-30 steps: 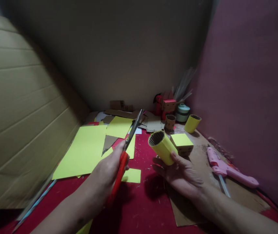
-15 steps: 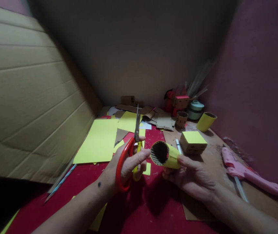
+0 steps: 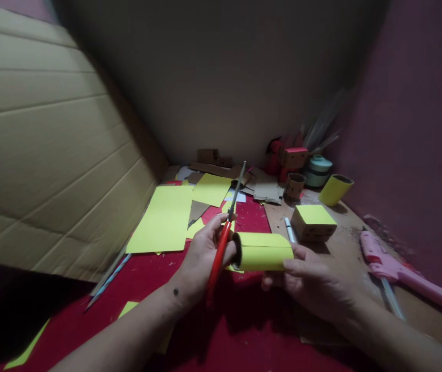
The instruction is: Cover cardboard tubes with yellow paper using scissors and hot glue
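Observation:
My left hand (image 3: 201,258) holds red-handled scissors (image 3: 221,253), their blades pointing up and away. One or more of its fingers reach the dark open left end of a yellow-covered cardboard tube (image 3: 265,251). That tube lies nearly level, a seam in its yellow paper showing along the top. My right hand (image 3: 310,276) grips the tube's right end, thumb in front and other fingers partly hidden behind and below.
Yellow sheets (image 3: 162,219) and scraps lie at the back left beside a large cardboard panel (image 3: 50,144). On the right are a yellow-topped box (image 3: 316,223), a white marker (image 3: 289,230), another yellow tube (image 3: 335,189), a brown tube (image 3: 294,187) and a pink glue gun (image 3: 403,271).
The tube has turned from showing its open end to lying side-on. The scissors have tilted rightward and turned edge-on. My left fingers have moved to the tube's opening.

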A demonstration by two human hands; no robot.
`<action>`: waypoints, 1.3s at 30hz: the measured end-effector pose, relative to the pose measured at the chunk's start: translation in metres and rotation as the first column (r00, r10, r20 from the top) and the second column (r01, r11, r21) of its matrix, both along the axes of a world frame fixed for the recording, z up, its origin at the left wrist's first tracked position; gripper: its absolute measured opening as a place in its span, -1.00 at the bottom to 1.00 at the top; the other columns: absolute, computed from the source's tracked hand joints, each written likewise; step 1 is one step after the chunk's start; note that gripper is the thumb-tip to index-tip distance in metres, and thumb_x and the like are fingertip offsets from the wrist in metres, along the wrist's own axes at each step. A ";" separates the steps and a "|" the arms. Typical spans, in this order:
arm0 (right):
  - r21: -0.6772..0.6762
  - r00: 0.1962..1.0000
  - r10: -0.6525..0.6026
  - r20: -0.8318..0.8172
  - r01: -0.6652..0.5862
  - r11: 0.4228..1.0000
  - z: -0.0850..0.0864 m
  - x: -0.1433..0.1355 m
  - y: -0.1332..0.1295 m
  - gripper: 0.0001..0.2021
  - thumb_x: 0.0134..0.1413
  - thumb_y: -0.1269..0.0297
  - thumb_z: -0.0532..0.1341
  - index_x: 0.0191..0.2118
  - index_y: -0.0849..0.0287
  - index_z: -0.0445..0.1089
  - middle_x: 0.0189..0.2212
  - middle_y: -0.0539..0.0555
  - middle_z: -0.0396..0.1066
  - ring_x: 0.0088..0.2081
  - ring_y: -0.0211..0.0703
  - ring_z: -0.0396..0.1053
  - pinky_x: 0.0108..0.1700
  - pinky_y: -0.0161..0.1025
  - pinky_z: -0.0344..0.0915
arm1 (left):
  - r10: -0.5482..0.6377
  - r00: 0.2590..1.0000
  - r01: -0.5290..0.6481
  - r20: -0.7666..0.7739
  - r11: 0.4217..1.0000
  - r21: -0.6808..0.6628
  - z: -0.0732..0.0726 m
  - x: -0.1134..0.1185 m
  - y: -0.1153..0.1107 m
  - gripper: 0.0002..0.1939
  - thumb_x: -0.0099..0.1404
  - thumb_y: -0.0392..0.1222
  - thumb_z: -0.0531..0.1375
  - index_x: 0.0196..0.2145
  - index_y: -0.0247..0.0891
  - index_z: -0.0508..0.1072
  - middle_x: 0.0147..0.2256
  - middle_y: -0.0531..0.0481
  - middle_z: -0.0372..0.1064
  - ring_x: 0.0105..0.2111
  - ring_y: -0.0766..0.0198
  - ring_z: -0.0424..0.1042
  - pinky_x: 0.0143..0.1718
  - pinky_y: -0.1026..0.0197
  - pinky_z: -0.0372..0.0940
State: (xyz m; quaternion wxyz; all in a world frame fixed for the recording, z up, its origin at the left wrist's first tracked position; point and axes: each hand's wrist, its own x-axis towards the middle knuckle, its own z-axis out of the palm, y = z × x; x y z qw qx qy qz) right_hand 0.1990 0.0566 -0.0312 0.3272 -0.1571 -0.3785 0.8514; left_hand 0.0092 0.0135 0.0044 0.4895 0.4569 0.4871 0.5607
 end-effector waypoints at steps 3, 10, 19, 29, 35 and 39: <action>0.078 0.996 -0.082 0.020 0.080 0.994 0.008 0.003 -0.004 -0.65 -0.13 0.41 0.34 -0.11 0.14 0.49 -0.31 0.09 0.50 -0.37 -0.16 0.42 -0.26 -0.21 0.33 | 0.005 1.000 -0.005 0.006 1.000 -0.025 -0.005 0.002 0.001 -0.56 0.12 -0.19 0.24 -0.04 -0.25 0.26 -0.56 0.18 0.23 -0.65 0.43 0.18 -0.60 0.32 0.15; 0.290 0.915 -0.387 0.115 0.342 0.894 0.010 0.005 -0.006 -0.72 -0.09 0.33 0.37 -0.17 0.03 0.47 -0.29 0.01 0.40 -0.28 -0.22 0.31 -0.25 -0.30 0.29 | -0.003 0.995 0.009 0.096 0.998 -0.058 -0.025 -0.004 0.009 -0.50 0.13 -0.07 0.27 -0.01 -0.24 0.25 -0.72 0.22 0.17 -0.80 0.39 0.13 -0.75 0.31 0.06; 0.292 0.926 -0.351 0.137 0.301 0.908 0.007 -0.004 -0.009 -0.33 -0.18 0.38 0.44 0.09 -0.16 0.25 0.11 0.01 0.18 -0.03 -0.12 0.27 -0.13 -0.22 0.31 | -0.162 0.957 0.205 0.240 0.965 -0.166 -0.022 0.002 0.005 -0.88 -0.01 -0.25 0.22 -0.59 -0.27 0.33 -0.74 0.10 0.20 -0.78 0.39 0.17 -0.75 0.31 0.13; 0.147 0.946 -0.323 0.037 0.314 0.938 0.014 -0.011 -0.015 -0.43 -0.17 0.45 0.42 0.02 -0.06 0.34 -0.03 0.00 0.37 -0.16 -0.21 0.35 -0.19 -0.27 0.34 | -0.201 0.952 0.254 0.229 0.939 -0.233 -0.026 0.005 0.007 -0.87 -0.04 -0.25 0.22 -0.61 -0.30 0.32 -0.75 0.09 0.17 -0.79 0.40 0.15 -0.76 0.32 0.07; 0.134 0.956 -0.291 0.020 0.286 0.949 0.011 -0.009 -0.009 -0.48 -0.17 0.42 0.42 -0.01 -0.01 0.39 -0.09 0.01 0.39 -0.37 -0.34 0.35 -0.32 -0.33 0.35 | -0.203 0.952 0.256 0.229 0.939 -0.231 -0.027 0.004 0.006 -0.83 0.00 -0.20 0.25 -0.57 -0.28 0.31 -0.74 0.12 0.15 -0.78 0.42 0.12 -0.74 0.32 0.05; 0.113 0.961 -0.275 0.008 0.273 0.955 0.008 -0.008 -0.008 -0.37 -0.14 0.41 0.41 0.11 -0.02 0.27 -0.01 0.06 0.33 -0.31 -0.29 0.39 -0.30 -0.32 0.36 | -0.193 0.972 0.220 0.137 0.948 -0.228 -0.020 0.008 0.003 -0.81 0.05 -0.13 0.26 -0.49 -0.29 0.36 -0.73 0.08 0.21 -0.75 0.35 0.18 -0.72 0.28 0.12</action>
